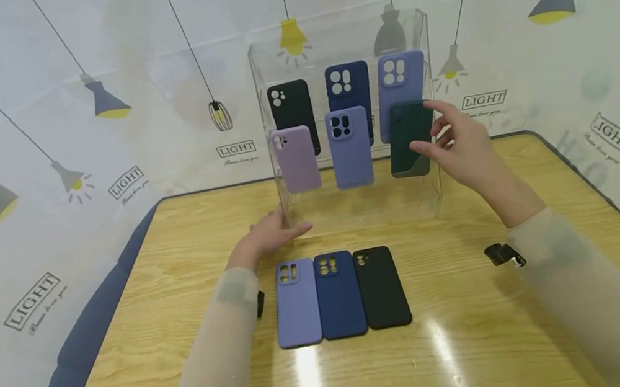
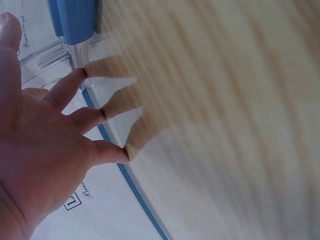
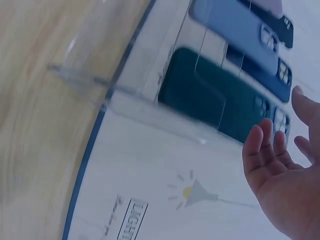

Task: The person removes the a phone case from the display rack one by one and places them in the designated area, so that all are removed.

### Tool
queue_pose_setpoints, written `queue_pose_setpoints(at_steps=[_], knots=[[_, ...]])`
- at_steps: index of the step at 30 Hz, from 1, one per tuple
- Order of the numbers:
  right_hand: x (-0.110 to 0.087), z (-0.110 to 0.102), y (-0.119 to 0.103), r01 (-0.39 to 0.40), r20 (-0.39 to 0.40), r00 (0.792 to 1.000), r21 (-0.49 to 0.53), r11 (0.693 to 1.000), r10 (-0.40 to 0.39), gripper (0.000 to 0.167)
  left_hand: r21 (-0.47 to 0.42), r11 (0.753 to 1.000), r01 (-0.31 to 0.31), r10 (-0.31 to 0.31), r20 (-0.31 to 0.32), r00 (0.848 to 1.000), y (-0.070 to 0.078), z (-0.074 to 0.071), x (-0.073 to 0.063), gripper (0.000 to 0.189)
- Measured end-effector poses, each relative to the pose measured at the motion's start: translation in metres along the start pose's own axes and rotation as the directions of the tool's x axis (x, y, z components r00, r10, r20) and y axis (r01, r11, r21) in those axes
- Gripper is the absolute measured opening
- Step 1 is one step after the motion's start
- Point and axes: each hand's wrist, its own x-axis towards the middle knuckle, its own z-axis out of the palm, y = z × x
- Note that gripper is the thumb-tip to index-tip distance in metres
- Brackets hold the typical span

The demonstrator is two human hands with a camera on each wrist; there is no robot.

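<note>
In the head view, the right hand (image 1: 463, 149) is at the dark green phone case (image 1: 404, 131), which stands in the front row, right end, of the clear stand (image 1: 257, 77). The thumb overlaps the case there, as if gripping it; the right wrist view instead shows the hand open, fingers loosely bent beside the case's camera end and thumb apart. Whether a fingertip touches, I cannot tell. That view also shows a clear lip across the case's lower part. The left hand (image 1: 269, 235) lies by the stand's lower left corner, open; only the left wrist view shows its spread fingertips (image 2: 121, 155) meeting the table (image 1: 448, 292). Nearer the person, a purple case (image 1: 297, 307), a navy case (image 1: 340, 296) and a black case (image 1: 383, 289) lie side by side.
</note>
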Motion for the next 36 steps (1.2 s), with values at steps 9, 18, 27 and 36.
queue_pose_setpoints(at_steps=[9, 18, 27, 36], knots=[[0.025, -0.006, 0.024, -0.079, 0.104, 0.991, -0.090, 0.993, 0.088, 0.087, -0.001, 1.000, 0.027, -0.027, 0.013, 1.000, -0.002, -0.002, -0.002, 0.117], [0.017, 0.009, 0.041, 0.015, 0.003, 1.000, -0.154, 0.988, -0.014, 0.076, 0.007, 1.000, 0.022, -0.022, 0.013, 1.000, -0.005, 0.003, -0.001, 0.118], [0.014, 0.016, 0.038, 0.335, -0.080, 0.925, -0.291, 0.896, -0.371, 0.069, 0.004, 1.000, 0.018, -0.018, 0.002, 1.000, -0.001, 0.002, 0.002, 0.114], [0.019, 0.014, 0.044, 0.355, -0.052, 0.928, -0.170, 0.919, -0.368, 0.071, -0.003, 1.000, 0.022, -0.022, 0.004, 1.000, 0.000, 0.002, 0.001, 0.117]])
